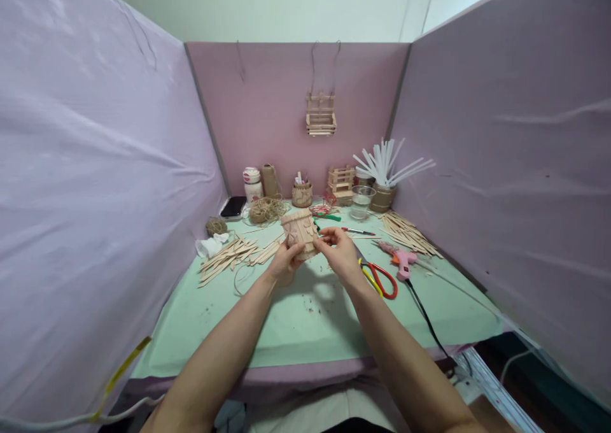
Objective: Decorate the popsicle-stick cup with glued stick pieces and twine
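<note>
A small wooden holder [300, 228] made of craft sticks, with cut wooden pieces on its side and a band near its top, is raised over the table in front of me. My left hand [286, 261] is closed around its lower left, thumb on the front. At the right edge of the holder, my right hand [337, 245] is closed too, thumb and fingers pinching its side. Whether a small piece is also between the right fingertips is too small to tell. Scissors [379, 279] with red and yellow handles lie just right of my right hand.
A pink glue gun [405, 261] with a black cord lies at right. Craft sticks [229, 258] are piled left, more sticks [410, 232] right. Along the back stand a twine heap [266, 210], a glass of water [361, 204] and a pot of white glue sticks [383, 197].
</note>
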### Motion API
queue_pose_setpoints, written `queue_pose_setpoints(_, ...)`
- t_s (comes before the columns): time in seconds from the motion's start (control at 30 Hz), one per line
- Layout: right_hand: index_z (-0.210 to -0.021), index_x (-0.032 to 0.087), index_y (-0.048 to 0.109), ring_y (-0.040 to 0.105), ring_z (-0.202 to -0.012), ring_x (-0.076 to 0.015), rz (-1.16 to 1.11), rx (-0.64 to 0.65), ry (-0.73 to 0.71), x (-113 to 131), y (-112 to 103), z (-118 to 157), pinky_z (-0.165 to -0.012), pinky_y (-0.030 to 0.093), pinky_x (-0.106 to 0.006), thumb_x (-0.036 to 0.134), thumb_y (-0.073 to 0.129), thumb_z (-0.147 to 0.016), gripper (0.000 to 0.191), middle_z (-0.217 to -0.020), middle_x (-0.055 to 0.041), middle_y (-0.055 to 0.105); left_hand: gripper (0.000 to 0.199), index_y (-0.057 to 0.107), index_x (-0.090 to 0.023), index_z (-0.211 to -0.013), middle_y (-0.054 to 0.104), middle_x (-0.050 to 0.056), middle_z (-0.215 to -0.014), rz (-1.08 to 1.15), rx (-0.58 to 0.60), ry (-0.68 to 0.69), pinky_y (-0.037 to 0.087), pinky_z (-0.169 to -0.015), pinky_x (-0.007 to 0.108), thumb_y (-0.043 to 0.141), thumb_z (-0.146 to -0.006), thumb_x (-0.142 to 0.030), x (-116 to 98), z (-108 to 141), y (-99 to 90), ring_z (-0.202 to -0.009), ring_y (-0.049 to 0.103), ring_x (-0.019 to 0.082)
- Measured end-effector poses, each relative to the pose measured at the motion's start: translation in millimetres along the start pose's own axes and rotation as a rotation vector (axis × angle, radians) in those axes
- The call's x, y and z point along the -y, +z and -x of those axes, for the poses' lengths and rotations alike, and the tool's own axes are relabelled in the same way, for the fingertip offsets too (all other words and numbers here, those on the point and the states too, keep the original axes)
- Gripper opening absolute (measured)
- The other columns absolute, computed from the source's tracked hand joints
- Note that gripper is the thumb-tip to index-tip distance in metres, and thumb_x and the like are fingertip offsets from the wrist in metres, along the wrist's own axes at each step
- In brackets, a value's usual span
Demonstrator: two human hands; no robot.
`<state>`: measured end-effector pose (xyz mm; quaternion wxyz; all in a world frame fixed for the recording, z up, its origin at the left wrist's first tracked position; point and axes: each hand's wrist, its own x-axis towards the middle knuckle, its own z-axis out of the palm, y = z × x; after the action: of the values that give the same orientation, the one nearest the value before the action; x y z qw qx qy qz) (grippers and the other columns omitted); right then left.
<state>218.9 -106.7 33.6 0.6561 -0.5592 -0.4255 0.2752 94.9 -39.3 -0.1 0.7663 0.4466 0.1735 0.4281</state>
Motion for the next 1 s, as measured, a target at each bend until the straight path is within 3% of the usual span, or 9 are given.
queue_pose_setpoints(0.27,-0.088,0.021,0.058,0.060,-0.075,-0.0187,0.210,-0.074,-0.092,4,3,8,-0.076,0.045,-0.033,0.030,0.061,-0.067,0.023,-0.073,0.0003,0.066,0.051,0.052,-0.020,-0.124,0.062,0.011,-0.126,-0.027,0.002,0.052,0.051,-0.092,0.040,0.069,-0.077,-0.031,5,0,-0.3,-0.111,0.061,0.024)
queue_pose_setpoints(0.5,-0.092,0.022,0.059,0.062,-0.071,-0.0184,0.260,-0.044,-0.092,-4,4,8,-0.073,0.044,-0.032,0.031,0.060,-0.069,0.025,-0.072,0.0006,0.068,0.056,0.051,-0.019,-0.116,0.062,0.013,-0.124,-0.095,-0.072,0.026,0.053,-0.088,0.039,0.077,-0.068,-0.027,4,0,4.2,-0.107,0.063,0.025)
queue_pose_setpoints(0.7,-0.092,0.022,0.059,0.062,-0.074,-0.0190,0.312,-0.014,-0.155,-4,2,9,-0.074,0.042,-0.032,0.031,0.057,-0.077,0.017,-0.078,-0.0007,0.069,0.055,0.052,-0.018,-0.119,0.061,0.013,-0.125,-0.116,-0.116,0.021,0.055,-0.081,0.032,0.075,-0.070,-0.026,5,0,4.9,-0.102,0.064,0.023)
queue_pose_setpoints(0.8,-0.087,0.022,0.061,0.062,-0.081,-0.0207,0.438,-0.050,-0.293,-4,-3,12,-0.079,0.038,-0.034,0.029,0.054,-0.083,0.010,-0.083,-0.0027,0.070,0.051,0.053,-0.017,-0.117,0.062,0.012,-0.123,-0.099,-0.133,0.023,0.055,-0.081,0.032,0.073,-0.072,-0.027,6,0,2.1,-0.099,0.065,0.021)
queue_pose_setpoints(1.0,-0.089,0.024,0.065,0.057,-0.091,-0.0190,0.798,-0.040,-0.734,-9,-9,15,-0.085,0.027,-0.036,0.024,0.053,-0.092,0.013,-0.092,-0.0027,0.071,0.049,0.054,-0.018,-0.115,0.063,0.011,-0.120,-0.092,-0.147,0.021,0.055,-0.078,0.030,0.073,-0.071,-0.026,4,0,2.6,-0.096,0.065,0.019)
